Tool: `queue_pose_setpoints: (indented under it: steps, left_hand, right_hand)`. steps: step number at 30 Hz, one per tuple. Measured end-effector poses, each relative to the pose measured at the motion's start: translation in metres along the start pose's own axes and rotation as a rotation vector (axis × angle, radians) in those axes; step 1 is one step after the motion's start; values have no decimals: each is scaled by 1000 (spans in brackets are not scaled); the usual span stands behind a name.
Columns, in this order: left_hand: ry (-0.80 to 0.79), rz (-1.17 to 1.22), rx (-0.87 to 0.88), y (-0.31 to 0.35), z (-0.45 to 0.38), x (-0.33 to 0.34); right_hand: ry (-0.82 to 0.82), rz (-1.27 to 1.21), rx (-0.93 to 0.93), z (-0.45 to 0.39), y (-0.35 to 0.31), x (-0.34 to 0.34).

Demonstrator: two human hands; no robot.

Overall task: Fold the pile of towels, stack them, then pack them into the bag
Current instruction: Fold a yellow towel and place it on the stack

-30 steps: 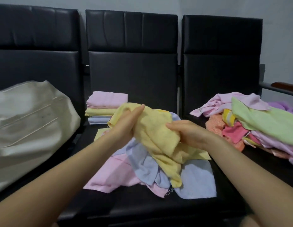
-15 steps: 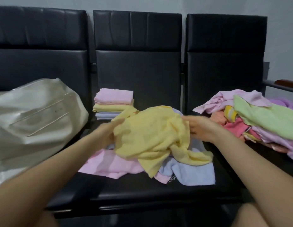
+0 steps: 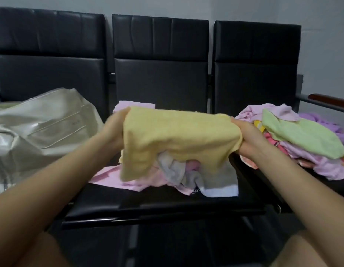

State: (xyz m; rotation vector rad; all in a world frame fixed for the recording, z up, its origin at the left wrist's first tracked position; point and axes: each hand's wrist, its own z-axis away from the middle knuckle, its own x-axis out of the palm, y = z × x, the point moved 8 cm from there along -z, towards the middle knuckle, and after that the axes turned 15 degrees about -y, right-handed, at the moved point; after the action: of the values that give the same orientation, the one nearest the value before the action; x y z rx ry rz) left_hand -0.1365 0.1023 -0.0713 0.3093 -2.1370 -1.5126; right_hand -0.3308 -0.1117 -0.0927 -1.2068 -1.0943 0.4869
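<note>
Both hands gripped a yellow towel (image 3: 179, 139) by its opposite ends, holding it spread out in the air above the middle seat (image 3: 163, 205) of a row of three black padded chairs. The left hand (image 3: 114, 130) was curled round the towel's left edge, with its fingers hidden behind the cloth. The right hand (image 3: 246, 138) pinched the right edge, its thumb on top and its fingers tucked under a bunched corner. The towel stretched between the two hands, its upper edge roughly level and its lower part sagging, the lower left corner hanging lowest.

Directly beneath the held towel, on the middle seat, lay a small heap of loose towels: a pink towel (image 3: 117, 178) spread flat at the left, and a pale blue-grey towel (image 3: 215, 182) crumpled at the right, its edge reaching toward the front of the seat. Behind the left hand, against the chair's backrest, the top of a folded pink towel (image 3: 134, 105) showed; whatever lay under it was hidden by the yellow towel.

On the right seat sat a larger unfolded pile (image 3: 294, 143), with a light green towel (image 3: 298, 133) lying on top of pink, lilac and orange ones, just beside the right hand. On the left seat rested a shiny cream-coloured bag (image 3: 44, 128), lying slumped, well apart from the held towel.
</note>
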Motion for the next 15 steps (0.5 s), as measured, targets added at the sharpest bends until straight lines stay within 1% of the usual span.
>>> queue_pose_setpoints:
  steps: [3,4,7,9,11,12,13,14,15]
  left_hand:
    - [21,-18,-36,6,6,-15]
    - [55,-17,-54,3,7,-20]
    - [245,-72,-133,-20,2,-56]
    - [314,-139,-197,-39,-2,-76]
    - [344,-227,-236,-54,-8,-91]
    - [372,-296,-248,-58,-9,-98]
    - [394,-443,-263,-61,-9,-104]
    - [398,-648,-282,-62,-11,-107]
    - [369,-890,-328,-63,-13,-105]
  right_hand:
    - [-2,22,19,4,0,3]
    - [8,31,24,4,1,4]
    - [36,108,41,-2,6,1]
    - [102,137,41,-13,6,-9]
    - [207,247,39,-30,4,-27]
    - [250,376,46,-40,2,-36]
    - [263,525,66,-54,2,-43]
    - [277,681,101,-63,6,-50]
    - [283,838,142,-70,11,-56]
